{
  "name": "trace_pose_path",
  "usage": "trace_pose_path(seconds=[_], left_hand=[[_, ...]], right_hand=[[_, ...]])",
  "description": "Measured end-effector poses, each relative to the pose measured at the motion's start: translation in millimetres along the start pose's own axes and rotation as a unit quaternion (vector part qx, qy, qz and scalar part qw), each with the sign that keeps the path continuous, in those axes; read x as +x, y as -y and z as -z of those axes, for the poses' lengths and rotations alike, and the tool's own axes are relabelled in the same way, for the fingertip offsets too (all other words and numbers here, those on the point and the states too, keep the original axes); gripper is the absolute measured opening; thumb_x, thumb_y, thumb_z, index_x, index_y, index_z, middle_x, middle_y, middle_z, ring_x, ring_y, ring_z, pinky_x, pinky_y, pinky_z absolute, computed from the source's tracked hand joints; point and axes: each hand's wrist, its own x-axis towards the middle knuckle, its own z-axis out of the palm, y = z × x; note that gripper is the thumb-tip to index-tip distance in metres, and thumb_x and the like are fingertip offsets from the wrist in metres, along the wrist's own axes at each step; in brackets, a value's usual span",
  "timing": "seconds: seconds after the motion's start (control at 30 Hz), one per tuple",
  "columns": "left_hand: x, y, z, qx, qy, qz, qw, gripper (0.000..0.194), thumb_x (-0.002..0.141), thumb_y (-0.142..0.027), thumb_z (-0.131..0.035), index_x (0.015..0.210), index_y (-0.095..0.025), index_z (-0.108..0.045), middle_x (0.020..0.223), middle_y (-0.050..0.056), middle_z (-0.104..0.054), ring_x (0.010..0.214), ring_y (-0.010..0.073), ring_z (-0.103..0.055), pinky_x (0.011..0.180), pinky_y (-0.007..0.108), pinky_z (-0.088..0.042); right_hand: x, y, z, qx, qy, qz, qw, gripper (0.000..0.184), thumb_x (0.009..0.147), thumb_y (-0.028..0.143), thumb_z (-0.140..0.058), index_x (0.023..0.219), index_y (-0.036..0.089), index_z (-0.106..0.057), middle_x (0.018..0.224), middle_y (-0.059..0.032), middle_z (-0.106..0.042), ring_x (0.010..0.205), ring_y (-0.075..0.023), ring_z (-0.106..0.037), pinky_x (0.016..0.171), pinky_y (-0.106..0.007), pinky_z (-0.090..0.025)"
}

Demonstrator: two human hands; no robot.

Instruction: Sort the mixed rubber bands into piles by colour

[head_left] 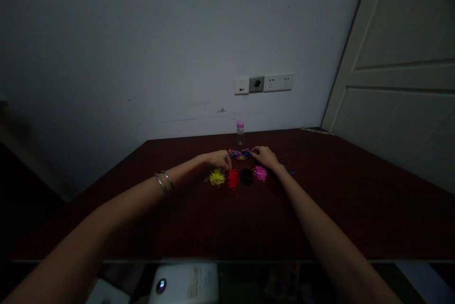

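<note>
A mixed pile of small coloured rubber bands (239,154) lies on the dark red table (199,228), far from me. In front of it sit sorted heaps: yellow (216,177), red (233,178), black (246,176) and pink (260,173). My left hand (217,158) rests at the left edge of the mixed pile, fingers curled in a pinch over the red heap. My right hand (265,156) touches the right edge of the mixed pile, fingers pinched together. What either pinch holds is too small to see. Two bangles (164,182) circle my left wrist.
A small clear bottle with a pink cap (241,132) stands behind the mixed pile near the wall. Wall sockets (263,83) are above it. A door (401,72) stands at the right. A white device (183,284) shows below the table's near edge.
</note>
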Motion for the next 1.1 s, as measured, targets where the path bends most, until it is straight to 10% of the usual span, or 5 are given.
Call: trace_pose_path(seconds=[0.17,0.43,1.1], left_hand=[[5,12,6.9,-0.053,-0.031,0.027,0.998,0.017,0.061,-0.016,-0.062,0.073,-0.012,-0.073,0.055,0.000,-0.062,0.050,0.0073,-0.050,0.047,0.016,-0.034],[7,71,30.2,-0.093,-0.248,0.141,0.954,0.035,0.071,-0.042,-0.060,0.070,-0.010,-0.071,0.046,-0.001,-0.053,0.039,0.0050,-0.035,0.040,0.019,-0.026],[20,126,-12.6,-0.156,-0.430,0.191,0.868,0.039,0.078,-0.042,-0.050,0.075,-0.010,-0.071,0.051,0.001,-0.057,0.045,0.0084,-0.043,0.046,0.019,-0.029]], right_hand=[[1,-1,-2,0.002,0.003,0.003,1.000,0.029,0.083,0.038,-0.048,0.101,0.023,-0.066,0.101,-0.0070,-0.068,0.093,-0.0207,-0.061,0.072,-0.026,-0.044],[3,0,-9,0.002,0.048,0.033,0.998,0.027,0.079,0.032,-0.055,0.102,0.025,-0.067,0.099,-0.0041,-0.068,0.089,-0.0186,-0.061,0.073,-0.024,-0.044],[9,21,-2,-0.084,0.103,0.055,0.990,0.019,0.081,0.032,-0.052,0.091,0.023,-0.067,0.095,-0.0050,-0.067,0.086,-0.0188,-0.061,0.066,-0.023,-0.042]])
